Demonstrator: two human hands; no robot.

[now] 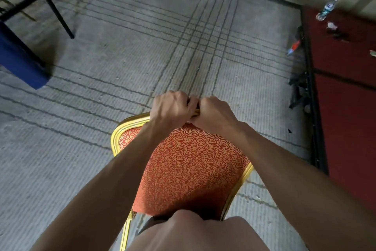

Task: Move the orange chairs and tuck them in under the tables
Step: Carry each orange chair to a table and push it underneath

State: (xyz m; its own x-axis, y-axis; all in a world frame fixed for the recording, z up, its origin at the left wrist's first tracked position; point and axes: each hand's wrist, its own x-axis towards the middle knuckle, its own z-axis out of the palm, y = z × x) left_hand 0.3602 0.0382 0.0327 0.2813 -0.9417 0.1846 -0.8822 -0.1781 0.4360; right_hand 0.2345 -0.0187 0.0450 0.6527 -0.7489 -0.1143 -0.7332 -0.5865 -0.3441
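Because the orange chair (189,167) has to travel across the carpet (126,63) before it can be tucked in, both hands sit side by side on the far rail of its gold frame (130,121). The left hand (171,108) and right hand (213,112) are each curled tight round that rail, knuckles up and almost touching each other. Gripping at the middle probably keeps the chair balanced and stops it swinging to one side. The chair lies directly in front of the person, close to the body, with its patterned orange padding facing up. I cannot tell whether its legs are on the carpet or lifted.

It is not under any worktop yet. A blue-draped worktop (18,61) with black legs stands well apart to the left, and a dark red worktop (345,79) runs along the right, with a water bottle (326,9) on its far end. Either looks like a possible place for the chair, though which is meant is not clear.
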